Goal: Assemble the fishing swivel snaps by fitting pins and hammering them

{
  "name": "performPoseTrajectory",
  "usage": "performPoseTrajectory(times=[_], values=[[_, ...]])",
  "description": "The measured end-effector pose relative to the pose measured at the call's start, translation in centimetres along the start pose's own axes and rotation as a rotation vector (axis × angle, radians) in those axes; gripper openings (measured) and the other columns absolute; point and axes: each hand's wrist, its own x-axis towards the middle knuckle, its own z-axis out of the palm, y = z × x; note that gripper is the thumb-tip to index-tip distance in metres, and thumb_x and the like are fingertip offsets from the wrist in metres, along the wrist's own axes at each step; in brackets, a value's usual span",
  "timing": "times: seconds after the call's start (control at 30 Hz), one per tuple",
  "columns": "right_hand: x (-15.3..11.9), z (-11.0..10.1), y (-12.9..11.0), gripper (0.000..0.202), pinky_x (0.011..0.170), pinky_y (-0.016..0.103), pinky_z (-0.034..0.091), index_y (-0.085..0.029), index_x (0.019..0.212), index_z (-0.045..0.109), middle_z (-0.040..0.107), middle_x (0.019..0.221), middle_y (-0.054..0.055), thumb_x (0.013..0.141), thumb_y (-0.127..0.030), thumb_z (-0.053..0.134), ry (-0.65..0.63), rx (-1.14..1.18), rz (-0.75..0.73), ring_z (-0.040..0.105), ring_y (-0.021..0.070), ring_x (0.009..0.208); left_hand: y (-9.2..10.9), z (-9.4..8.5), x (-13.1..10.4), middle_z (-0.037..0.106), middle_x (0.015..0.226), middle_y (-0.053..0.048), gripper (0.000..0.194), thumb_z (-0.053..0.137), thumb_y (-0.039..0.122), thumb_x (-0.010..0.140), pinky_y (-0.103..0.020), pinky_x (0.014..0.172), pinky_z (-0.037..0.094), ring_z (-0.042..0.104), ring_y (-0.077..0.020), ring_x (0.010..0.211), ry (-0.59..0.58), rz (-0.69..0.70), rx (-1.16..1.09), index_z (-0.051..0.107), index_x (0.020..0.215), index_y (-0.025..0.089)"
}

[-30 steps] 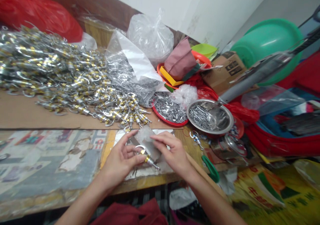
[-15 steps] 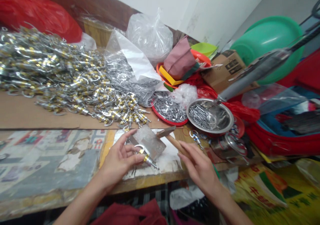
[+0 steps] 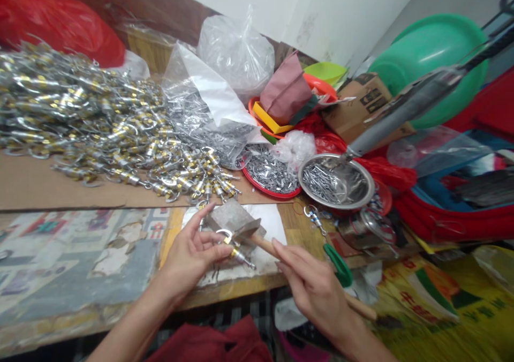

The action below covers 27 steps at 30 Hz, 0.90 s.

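Observation:
Over a grey metal block (image 3: 229, 215) on the bench, my left hand (image 3: 196, 255) pinches a small silver-and-gold metal hook fitting (image 3: 237, 254) between thumb and fingers. The fitting's hooked end points up and its narrow end slants down to the right. My right hand (image 3: 311, 276) is wrapped round the wooden handle of a hammer (image 3: 248, 231). The hammer head is at the fitting's upper side; whether they touch I cannot tell. White paper (image 3: 277, 223) lies beneath the block.
A big heap of similar hook fittings (image 3: 80, 110) covers the left back. Behind the block stand a red tray (image 3: 269, 172) of small metal clips and a steel bowl (image 3: 337, 182) of metal pins. A green loop (image 3: 339, 265) and one blue-banded fitting (image 3: 317, 221) lie to the right.
The hammer and my right hand have come down and to the left, bringing the head from beyond the block's right edge to the fitting. My left hand keeps its pinch.

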Motion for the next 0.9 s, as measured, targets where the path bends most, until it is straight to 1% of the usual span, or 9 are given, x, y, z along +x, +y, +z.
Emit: performPoseTrajectory(times=[0.07, 0.13, 0.23, 0.3, 0.43, 0.53, 0.7, 0.8, 0.9], values=[[-0.2, 0.3, 1.6, 0.041, 0.080, 0.030, 0.050, -0.023, 0.122, 0.049, 0.062, 0.106, 0.008, 0.082, -0.016, 0.045, 0.085, 0.041, 0.133, 0.061, 0.0187, 0.093, 0.0, 0.0, -0.1, 0.064, 0.059, 0.005, 0.095, 0.078, 0.014, 0.049, -0.031, 0.055, 0.055, 0.064, -0.0160, 0.053, -0.002, -0.008, 0.001, 0.029, 0.130, 0.024], [-0.3, 0.5, 3.7, 0.036, 0.079, 0.034, 0.051, -0.020, 0.116, 0.055, 0.064, 0.105, 0.009, 0.081, -0.024, 0.050, 0.138, 0.062, 0.265, 0.061, 0.0214, 0.092, 0.0, -0.1, -0.1, 0.067, 0.062, 0.002, 0.072, 0.077, 0.016, 0.050, -0.029, 0.058, 0.054, 0.065, -0.0164, 0.057, 0.001, -0.007, 0.059, 0.049, 0.115, 0.019], [0.1, 0.6, 6.4, 0.032, 0.073, 0.039, 0.052, -0.021, 0.109, 0.061, 0.067, 0.097, 0.007, 0.080, -0.031, 0.050, 0.012, 0.094, 0.391, 0.063, 0.0231, 0.086, 0.0, -0.4, -0.1, 0.070, 0.063, -0.003, 0.021, 0.075, 0.021, 0.054, -0.028, 0.061, 0.053, 0.065, -0.0182, 0.060, 0.006, 0.011, 0.247, 0.066, 0.073, 0.015], [1.1, 0.5, 7.3, 0.029, 0.071, 0.037, 0.051, -0.021, 0.104, 0.063, 0.069, 0.090, 0.006, 0.082, -0.032, 0.048, -0.072, 0.072, 0.386, 0.064, 0.0218, 0.082, 0.0, -0.6, -0.1, 0.070, 0.065, -0.004, 0.010, 0.072, 0.024, 0.057, -0.031, 0.063, 0.052, 0.065, -0.0202, 0.063, 0.017, 0.097, 0.400, 0.067, 0.062, 0.017], [5.9, 0.6, 8.0, 0.026, 0.077, 0.029, 0.046, -0.018, 0.098, 0.066, 0.065, 0.091, 0.007, 0.084, -0.025, 0.045, 0.085, -0.126, 0.290, 0.060, 0.0179, 0.085, -0.1, -0.8, 0.0, 0.064, 0.078, -0.005, 0.004, 0.070, 0.026, 0.060, -0.030, 0.072, 0.048, 0.060, -0.0221, 0.080, 0.009, 0.434, 0.647, 0.071, 0.060, 0.022], [10.6, 1.2, 9.2, 0.027, 0.084, 0.031, 0.042, -0.016, 0.102, 0.063, 0.063, 0.097, 0.010, 0.080, -0.018, 0.049, 0.163, -0.197, 0.319, 0.057, 0.0200, 0.093, 0.0, -0.8, 0.0, 0.059, 0.080, -0.005, 0.003, 0.069, 0.025, 0.062, -0.029, 0.073, 0.045, 0.058, -0.0209, 0.081, 0.017, 0.576, 0.735, 0.071, 0.061, 0.023], [15.0, 2.0, 11.0, 0.017, 0.080, 0.034, 0.042, -0.018, 0.078, 0.070, 0.065, 0.081, 0.009, 0.073, -0.011, 0.056, 0.151, -0.188, 0.367, 0.059, 0.0223, 0.084, 0.3, -0.8, -0.3, 0.062, 0.073, -0.003, 0.006, 0.066, 0.022, 0.065, -0.026, 0.065, 0.046, 0.059, -0.0186, 0.072, -0.068, 0.524, 0.738, 0.072, 0.064, 0.024], [14.7, 1.7, 10.1, 0.019, 0.081, 0.036, 0.041, -0.016, 0.081, 0.070, 0.065, 0.086, 0.011, 0.078, -0.013, 0.051, 0.196, -0.130, 0.352, 0.058, 0.0224, 0.086, 0.5, -0.9, -0.4, 0.066, 0.075, -0.003, 0.010, 0.064, 0.022, 0.068, -0.026, 0.067, 0.046, 0.061, -0.0192, 0.074, -0.099, 0.466, 0.751, 0.073, 0.068, 0.025], [12.8, 1.3, 7.1, 0.017, 0.077, 0.031, 0.045, -0.016, 0.085, 0.069, 0.065, 0.086, 0.008, 0.079, -0.016, 0.053, 0.206, -0.027, 0.305, 0.059, 0.0182, 0.082, 0.4, -0.9, -0.4, 0.067, 0.074, -0.003, 0.011, 0.063, 0.023, 0.069, -0.025, 0.067, 0.046, 0.062, -0.0193, 0.074, -0.077, 0.485, 0.747, 0.073, 0.071, 0.025]])
